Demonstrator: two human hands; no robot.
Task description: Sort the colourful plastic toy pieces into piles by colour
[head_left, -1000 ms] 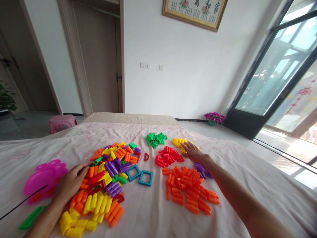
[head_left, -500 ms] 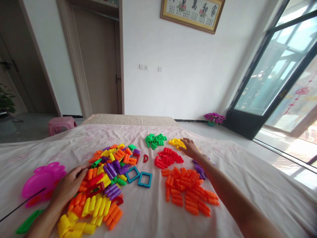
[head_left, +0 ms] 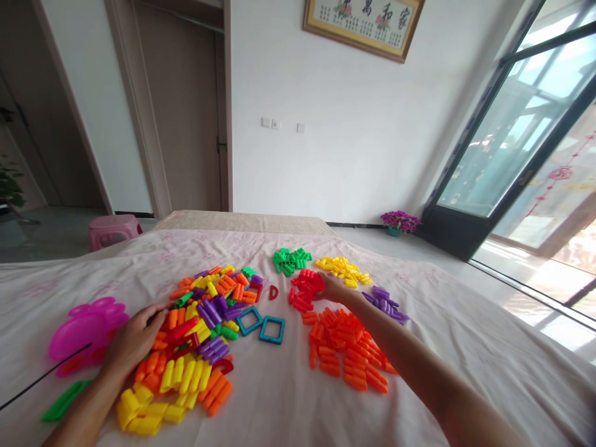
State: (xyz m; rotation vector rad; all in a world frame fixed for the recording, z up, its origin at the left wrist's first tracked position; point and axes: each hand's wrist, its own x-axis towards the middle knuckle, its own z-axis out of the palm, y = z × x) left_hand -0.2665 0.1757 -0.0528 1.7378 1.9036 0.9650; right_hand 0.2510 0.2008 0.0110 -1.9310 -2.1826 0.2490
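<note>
My left hand [head_left: 137,335] lies at the left edge of a mixed pile of plastic building blocks [head_left: 212,315], orange, yellow, purple, green and red. Its thumb stands apart from the bent fingers; nothing shows in its grasp, though the fingertips are partly hidden. My right hand [head_left: 333,288] reaches into the right side of a pile of red blocks [head_left: 302,297]. Its fingertips are hidden among them, so any grip is unclear. Close by are piles of orange blocks [head_left: 342,341], yellow blocks [head_left: 343,269], green blocks [head_left: 289,261] and purple blocks [head_left: 387,304].
Two blue square frames [head_left: 272,329] and a red D-shaped piece [head_left: 274,292] lie mid-table on the pale cloth [head_left: 265,397]. A pink paw-shaped tray [head_left: 77,332] and a green piece [head_left: 65,400] sit at the left. A pink stool [head_left: 114,230] stands beyond the table.
My right hand has moved from the yellow pile toward me and left, onto the red pile. My left hand stays at the mixed pile.
</note>
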